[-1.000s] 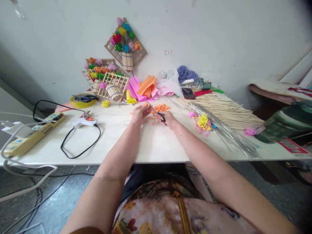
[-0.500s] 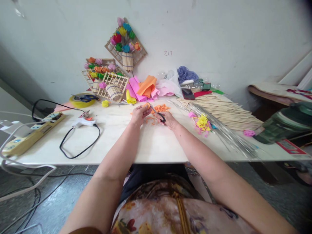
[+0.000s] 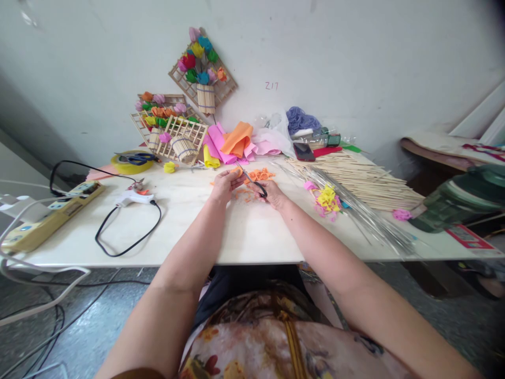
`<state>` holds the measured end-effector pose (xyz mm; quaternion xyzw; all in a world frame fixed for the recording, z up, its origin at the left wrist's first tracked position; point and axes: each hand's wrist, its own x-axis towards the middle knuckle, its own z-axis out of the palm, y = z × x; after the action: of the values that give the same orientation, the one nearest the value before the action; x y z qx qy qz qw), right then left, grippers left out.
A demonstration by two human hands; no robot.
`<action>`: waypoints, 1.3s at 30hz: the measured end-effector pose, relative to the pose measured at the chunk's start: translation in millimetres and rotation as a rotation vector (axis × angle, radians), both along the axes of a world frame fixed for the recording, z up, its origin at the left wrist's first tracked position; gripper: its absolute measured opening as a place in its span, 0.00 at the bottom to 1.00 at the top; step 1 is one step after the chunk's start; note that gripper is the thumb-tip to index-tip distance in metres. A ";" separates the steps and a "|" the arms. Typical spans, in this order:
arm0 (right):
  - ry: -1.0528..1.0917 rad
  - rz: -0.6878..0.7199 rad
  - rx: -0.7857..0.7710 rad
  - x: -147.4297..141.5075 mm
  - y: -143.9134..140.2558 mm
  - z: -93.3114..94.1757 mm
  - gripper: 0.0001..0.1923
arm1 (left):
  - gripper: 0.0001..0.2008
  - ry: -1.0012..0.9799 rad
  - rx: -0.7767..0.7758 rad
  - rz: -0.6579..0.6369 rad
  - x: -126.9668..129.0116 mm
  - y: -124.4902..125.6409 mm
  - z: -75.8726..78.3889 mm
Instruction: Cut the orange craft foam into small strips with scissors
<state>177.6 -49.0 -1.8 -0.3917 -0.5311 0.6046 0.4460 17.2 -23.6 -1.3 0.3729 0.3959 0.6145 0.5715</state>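
My left hand (image 3: 224, 186) pinches a small orange paper piece (image 3: 238, 172) above the white table (image 3: 252, 231). My right hand (image 3: 272, 193) grips black-handled scissors (image 3: 252, 180), whose blades point up and left toward that piece. Cut orange paper shapes (image 3: 261, 174) lie in a small heap just beyond my hands, with orange scraps (image 3: 243, 195) scattered between them.
A glue gun (image 3: 132, 197) with a black cord and a power strip (image 3: 47, 216) lie at the left. Yellow tape (image 3: 132, 162), stick frames with paper flowers (image 3: 175, 131), folded coloured paper (image 3: 232, 142), a phone (image 3: 303, 151), wooden sticks (image 3: 363, 179), wires (image 3: 366, 216) and yellow-pink flowers (image 3: 327, 199) fill the back and right.
Both hands stay in almost the same place with the scissors at the orange piece; the view has shifted only slightly.
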 end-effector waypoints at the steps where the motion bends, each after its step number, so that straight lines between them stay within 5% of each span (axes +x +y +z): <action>1: 0.000 -0.002 -0.001 -0.1 0.6 -0.4 0.11 | 0.09 0.000 0.000 0.000 -0.1 0.1 -0.2; 39: -0.021 0.019 0.034 1.9 7.9 -8.3 0.11 | 0.10 -0.022 -0.007 -0.004 -2.2 3.2 -2.2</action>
<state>179.6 -41.1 -10.1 -0.3852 -0.5497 0.5955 0.4414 14.9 -20.4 -3.5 0.3646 0.3910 0.6161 0.5785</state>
